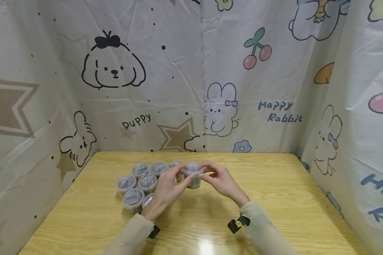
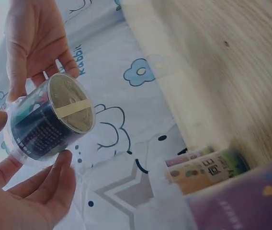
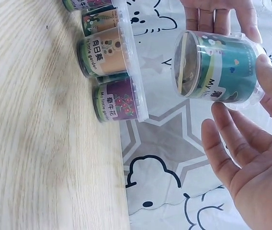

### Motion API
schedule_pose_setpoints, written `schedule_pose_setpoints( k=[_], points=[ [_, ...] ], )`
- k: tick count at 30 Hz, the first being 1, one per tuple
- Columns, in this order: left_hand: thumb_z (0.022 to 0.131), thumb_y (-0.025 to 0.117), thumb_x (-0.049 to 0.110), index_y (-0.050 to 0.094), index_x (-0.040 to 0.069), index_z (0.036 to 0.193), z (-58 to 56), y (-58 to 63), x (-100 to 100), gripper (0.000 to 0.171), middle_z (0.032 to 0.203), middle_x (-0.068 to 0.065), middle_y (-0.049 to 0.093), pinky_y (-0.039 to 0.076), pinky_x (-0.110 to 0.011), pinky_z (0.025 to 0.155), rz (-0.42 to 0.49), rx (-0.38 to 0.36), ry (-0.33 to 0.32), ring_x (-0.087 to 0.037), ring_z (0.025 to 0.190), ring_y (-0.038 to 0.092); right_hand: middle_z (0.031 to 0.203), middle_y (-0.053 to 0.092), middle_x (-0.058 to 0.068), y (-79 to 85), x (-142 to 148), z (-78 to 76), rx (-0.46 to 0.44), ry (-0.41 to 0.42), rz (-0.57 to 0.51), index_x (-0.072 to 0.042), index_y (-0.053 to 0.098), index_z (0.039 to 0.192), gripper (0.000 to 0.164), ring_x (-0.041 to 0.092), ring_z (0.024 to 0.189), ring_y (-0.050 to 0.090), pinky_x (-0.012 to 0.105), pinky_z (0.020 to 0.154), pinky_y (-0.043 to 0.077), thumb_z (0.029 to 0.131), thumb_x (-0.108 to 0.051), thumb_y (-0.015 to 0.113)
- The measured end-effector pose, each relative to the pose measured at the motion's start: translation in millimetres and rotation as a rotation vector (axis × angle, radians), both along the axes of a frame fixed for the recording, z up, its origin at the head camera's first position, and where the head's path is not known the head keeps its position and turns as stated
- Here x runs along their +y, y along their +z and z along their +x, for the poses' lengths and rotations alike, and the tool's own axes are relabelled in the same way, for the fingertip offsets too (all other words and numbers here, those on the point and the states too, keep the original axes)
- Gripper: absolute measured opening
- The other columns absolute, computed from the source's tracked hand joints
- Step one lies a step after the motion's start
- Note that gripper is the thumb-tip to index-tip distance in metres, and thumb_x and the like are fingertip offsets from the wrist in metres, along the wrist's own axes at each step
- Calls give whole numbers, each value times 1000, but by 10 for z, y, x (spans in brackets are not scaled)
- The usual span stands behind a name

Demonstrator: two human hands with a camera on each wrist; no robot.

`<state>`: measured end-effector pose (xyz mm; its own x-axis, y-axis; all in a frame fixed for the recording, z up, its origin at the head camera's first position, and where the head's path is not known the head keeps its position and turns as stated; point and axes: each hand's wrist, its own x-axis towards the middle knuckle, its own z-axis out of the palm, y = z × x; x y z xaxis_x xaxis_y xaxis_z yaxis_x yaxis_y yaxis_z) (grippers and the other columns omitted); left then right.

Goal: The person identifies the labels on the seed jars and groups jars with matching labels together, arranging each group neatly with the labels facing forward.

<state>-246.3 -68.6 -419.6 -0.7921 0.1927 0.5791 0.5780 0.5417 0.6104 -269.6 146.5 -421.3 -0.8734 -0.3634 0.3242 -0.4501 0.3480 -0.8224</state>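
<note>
A clear plastic tub (image 1: 193, 179) with a lid and a green "My little garden" label is held up above the table, between my two hands. My left hand (image 1: 169, 187) pinches its lid edge from the left, and my right hand (image 1: 221, 180) pinches the same rim from the right. The left wrist view shows the underside of the tub (image 2: 52, 120), crossed by a pale strip. In the right wrist view the teal side of the tub (image 3: 222, 67) faces the camera, with the right hand's fingers (image 3: 234, 139) spread below it.
Several similar lidded tubs (image 1: 133, 198) stand grouped on the left of the wooden table (image 1: 258, 202); my left hand and forearm hide some. Their labels are orange or purple, such as an orange tub (image 3: 105, 51). A printed curtain (image 1: 178, 71) encloses the back and sides.
</note>
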Motion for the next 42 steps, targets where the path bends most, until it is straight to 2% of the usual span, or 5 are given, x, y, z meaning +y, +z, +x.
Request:
schedule_pose_setpoints(
  k=[8, 15, 28, 32, 42],
  points=[
    [90, 71, 40, 67, 17, 115, -9, 70, 24, 35, 109, -7, 71, 59, -39, 84, 99, -174, -52, -26, 97, 71, 122, 66, 5, 13, 16, -2, -12, -37, -41, -18, 64, 120, 28, 23, 109, 65, 45, 88, 56, 93, -26, 69],
    [88, 74, 33, 67, 18, 110, -28, 169, -16, 27, 111, -6, 71, 57, -33, 88, 135, -306, -100, -23, 102, 70, 126, 64, 3, 30, -1, 12, -62, -53, -70, -19, 64, 124, 36, 23, 115, 62, 39, 93, 55, 92, -34, 69],
    [85, 78, 24, 64, 11, 103, -209, 236, -122, 26, 104, -6, 72, 55, -36, 80, 270, -544, -264, -17, 94, 69, 135, 59, 14, 52, 49, -14, -193, 114, -142, -13, 57, 135, 40, 31, 122, 58, 45, 99, 51, 97, -25, 63],
    [88, 76, 24, 64, 10, 109, -231, 219, -122, 28, 108, -9, 71, 55, -35, 79, 281, -572, -252, -17, 94, 68, 135, 58, 15, 50, 40, -16, -219, 102, -165, -11, 58, 132, 38, 30, 121, 59, 43, 99, 51, 98, -26, 62],
    [88, 75, 31, 69, 14, 109, -222, 237, -74, 28, 108, -9, 71, 52, -32, 74, 267, -530, -204, -17, 92, 66, 125, 64, 15, 130, -68, 38, -232, -51, -187, -11, 64, 123, 36, 26, 111, 64, 44, 94, 54, 92, -29, 70]
  ],
)
